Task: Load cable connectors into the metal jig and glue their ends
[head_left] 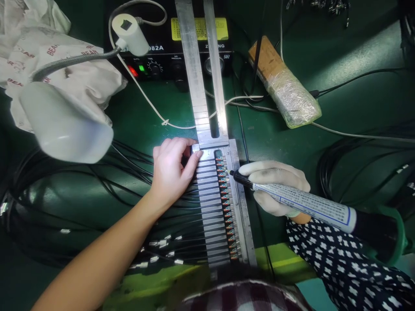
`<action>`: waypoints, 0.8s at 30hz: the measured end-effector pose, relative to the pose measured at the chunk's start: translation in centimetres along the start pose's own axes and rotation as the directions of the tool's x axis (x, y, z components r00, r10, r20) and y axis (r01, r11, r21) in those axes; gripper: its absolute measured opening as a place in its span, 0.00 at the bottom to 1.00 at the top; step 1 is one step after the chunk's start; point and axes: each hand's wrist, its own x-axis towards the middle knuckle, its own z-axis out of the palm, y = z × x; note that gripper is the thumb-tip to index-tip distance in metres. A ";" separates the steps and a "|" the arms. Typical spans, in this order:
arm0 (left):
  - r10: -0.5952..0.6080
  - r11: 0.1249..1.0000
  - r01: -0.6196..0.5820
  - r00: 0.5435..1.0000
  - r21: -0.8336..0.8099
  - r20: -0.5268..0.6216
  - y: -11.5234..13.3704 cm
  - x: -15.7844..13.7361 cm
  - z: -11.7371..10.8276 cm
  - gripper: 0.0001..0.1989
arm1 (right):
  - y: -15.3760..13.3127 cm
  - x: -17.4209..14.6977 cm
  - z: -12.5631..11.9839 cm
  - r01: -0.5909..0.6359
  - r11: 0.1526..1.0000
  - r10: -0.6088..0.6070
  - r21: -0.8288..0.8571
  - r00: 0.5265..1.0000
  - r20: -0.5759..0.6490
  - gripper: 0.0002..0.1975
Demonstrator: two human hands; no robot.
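Observation:
A slotted metal fixture [212,207] lies lengthwise in front of me. Black cables enter it from the left, and each ends in a small circuit board with a metal connector [232,226] in a row along its right part. My left hand [171,166] is bare and grips the fixture's upper left corner, thumb on top and fingers curled at the edge. In my white-gloved right hand [279,183] is a glue syringe [304,205] with a printed label and black nozzle. The nozzle tip is at the fixture, close to the upper boards; whether it touches is unclear.
A dispenser unit [162,65] with lit red and green lights stands behind. Two metal bars [193,73] extend up from the fixture. A white gooseneck lamp [65,123] hangs at left above black cable coils [42,185]. A plastic-wrapped block [288,90] lies at right.

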 end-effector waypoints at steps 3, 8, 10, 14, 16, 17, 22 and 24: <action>-0.002 1.000 0.002 1.000 0.004 -0.003 0.1 0.0 0.0 0.09 | 0.1 0.1 0.2 0.012 1.000 -0.012 0.000 1.000 -0.003 0.19; -0.017 1.000 0.017 1.000 0.007 0.012 0.1 0.0 0.0 0.10 | -0.2 0.4 0.0 0.045 0.999 -0.046 -0.021 0.999 -0.022 0.21; -0.017 1.000 0.017 1.000 0.002 0.013 0.1 0.0 0.0 0.09 | -0.6 0.1 -0.2 0.070 0.997 -0.072 -0.035 0.997 -0.040 0.20; -0.009 1.000 0.009 1.000 -0.002 0.001 0.0 0.0 0.0 0.09 | -1.2 -0.8 -0.2 0.056 0.997 -0.059 -0.053 0.997 -0.059 0.20; -0.005 1.000 0.005 1.000 -0.006 -0.003 0.0 0.0 0.1 0.09 | -1.3 -1.1 0.0 0.035 0.998 -0.038 -0.056 0.998 -0.057 0.19; -0.003 1.000 0.003 1.000 -0.009 -0.004 0.0 0.0 0.1 0.09 | -1.2 -1.2 0.1 0.031 0.998 -0.034 -0.054 0.998 -0.045 0.19; -0.007 1.000 0.007 1.000 -0.005 0.004 0.0 0.0 0.0 0.09 | -0.8 -1.1 0.3 0.035 0.999 -0.036 -0.034 0.999 -0.009 0.18; -0.005 1.000 0.005 1.000 -0.001 0.004 0.0 0.0 0.0 0.09 | -0.7 -0.9 0.2 0.034 0.999 -0.034 -0.036 0.999 -0.001 0.18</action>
